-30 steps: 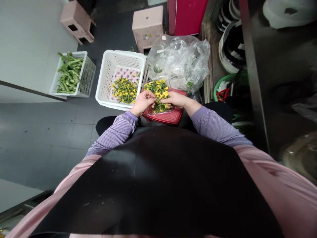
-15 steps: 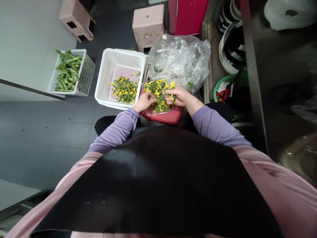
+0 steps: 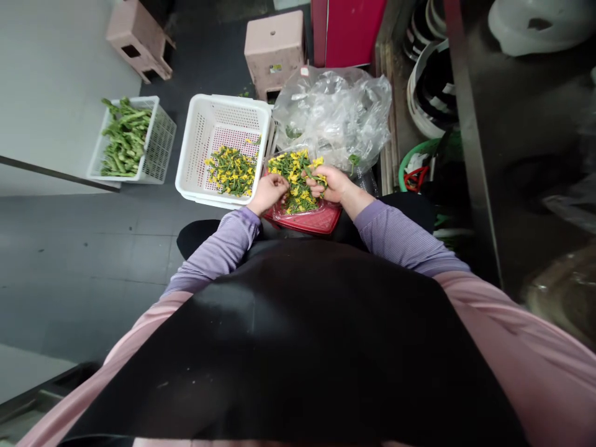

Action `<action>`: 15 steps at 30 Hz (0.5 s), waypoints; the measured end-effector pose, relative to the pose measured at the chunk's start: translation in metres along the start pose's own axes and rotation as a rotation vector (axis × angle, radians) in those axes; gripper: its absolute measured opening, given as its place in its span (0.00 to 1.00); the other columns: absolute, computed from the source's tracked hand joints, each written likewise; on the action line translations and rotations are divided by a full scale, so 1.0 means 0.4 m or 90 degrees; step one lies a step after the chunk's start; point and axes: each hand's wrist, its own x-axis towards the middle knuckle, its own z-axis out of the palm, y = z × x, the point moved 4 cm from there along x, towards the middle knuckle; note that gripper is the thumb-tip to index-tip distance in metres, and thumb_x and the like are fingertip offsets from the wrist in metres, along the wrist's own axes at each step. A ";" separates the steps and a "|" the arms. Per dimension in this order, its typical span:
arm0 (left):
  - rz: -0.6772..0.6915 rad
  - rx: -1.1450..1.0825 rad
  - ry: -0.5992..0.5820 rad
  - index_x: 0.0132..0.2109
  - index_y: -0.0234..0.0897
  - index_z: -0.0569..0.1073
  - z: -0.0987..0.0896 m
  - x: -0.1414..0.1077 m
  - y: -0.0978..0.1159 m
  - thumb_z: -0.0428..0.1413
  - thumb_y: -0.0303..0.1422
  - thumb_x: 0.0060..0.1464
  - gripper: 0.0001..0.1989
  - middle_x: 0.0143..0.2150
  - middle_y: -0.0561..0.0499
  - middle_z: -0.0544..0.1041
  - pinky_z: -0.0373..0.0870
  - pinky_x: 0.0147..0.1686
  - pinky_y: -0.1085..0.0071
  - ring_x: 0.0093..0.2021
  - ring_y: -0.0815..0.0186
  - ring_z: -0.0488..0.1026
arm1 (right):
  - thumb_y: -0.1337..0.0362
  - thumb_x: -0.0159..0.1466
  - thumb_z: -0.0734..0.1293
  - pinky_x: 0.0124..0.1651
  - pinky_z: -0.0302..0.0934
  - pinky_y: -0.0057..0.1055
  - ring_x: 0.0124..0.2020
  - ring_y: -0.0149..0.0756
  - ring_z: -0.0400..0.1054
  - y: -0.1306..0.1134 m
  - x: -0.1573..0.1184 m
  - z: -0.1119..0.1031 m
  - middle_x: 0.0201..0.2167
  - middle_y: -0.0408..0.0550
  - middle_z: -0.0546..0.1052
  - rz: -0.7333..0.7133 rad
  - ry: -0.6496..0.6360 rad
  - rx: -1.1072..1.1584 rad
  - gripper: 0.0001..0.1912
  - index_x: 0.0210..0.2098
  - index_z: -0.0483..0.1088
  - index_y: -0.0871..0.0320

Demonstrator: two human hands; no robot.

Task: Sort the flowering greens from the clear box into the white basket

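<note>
A clear plastic tray [image 3: 298, 215] filled with small green vegetables with yellow flowers [image 3: 291, 162] rests on a red stool [image 3: 321, 220] between my knees. My right hand [image 3: 331, 185] is closed around a few of these vegetables at the tray's right side. Over the tray's left edge is my left hand [image 3: 270, 191], its fingers pinched together; whatever they hold is too small to make out. Left of the tray, a white perforated basket [image 3: 189, 149] contains a heap of the same flowered vegetables [image 3: 231, 171].
Crumpled clear plastic bags [image 3: 342, 108] lie behind the tray. Another white basket [image 3: 161, 146] at the left holds thick green stems [image 3: 123, 139]. Pink stools [image 3: 274, 43] stand at the back. On the right are a green tub [image 3: 405, 164], stacked buckets [image 3: 426, 118] and a dark counter [image 3: 521, 136].
The view has shifted slightly. My left fingertips have drawn a little left, away from my right hand. My right hand still grips its flowered vegetables over the tray.
</note>
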 end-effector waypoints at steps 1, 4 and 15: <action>-0.042 -0.121 0.010 0.35 0.32 0.73 -0.008 -0.009 0.005 0.54 0.25 0.58 0.03 0.30 0.49 0.78 0.74 0.33 0.71 0.28 0.70 0.74 | 0.69 0.58 0.61 0.19 0.47 0.22 0.15 0.23 0.43 0.005 0.005 -0.002 0.17 0.36 0.61 0.000 0.020 -0.014 0.04 0.34 0.62 0.58; -0.103 -0.344 -0.007 0.32 0.32 0.70 -0.005 -0.037 0.033 0.59 0.26 0.57 0.06 0.28 0.51 0.77 0.72 0.27 0.75 0.23 0.74 0.71 | 0.70 0.56 0.65 0.19 0.50 0.24 0.16 0.25 0.49 0.023 0.022 -0.002 0.19 0.40 0.65 -0.020 0.055 -0.074 0.05 0.33 0.65 0.58; -0.041 -0.291 -0.044 0.31 0.31 0.74 -0.005 -0.025 0.064 0.64 0.27 0.54 0.07 0.19 0.55 0.73 0.70 0.23 0.77 0.18 0.74 0.70 | 0.62 0.57 0.77 0.17 0.50 0.23 0.19 0.24 0.56 0.040 0.023 -0.012 0.21 0.39 0.68 -0.092 -0.014 -0.175 0.16 0.33 0.66 0.58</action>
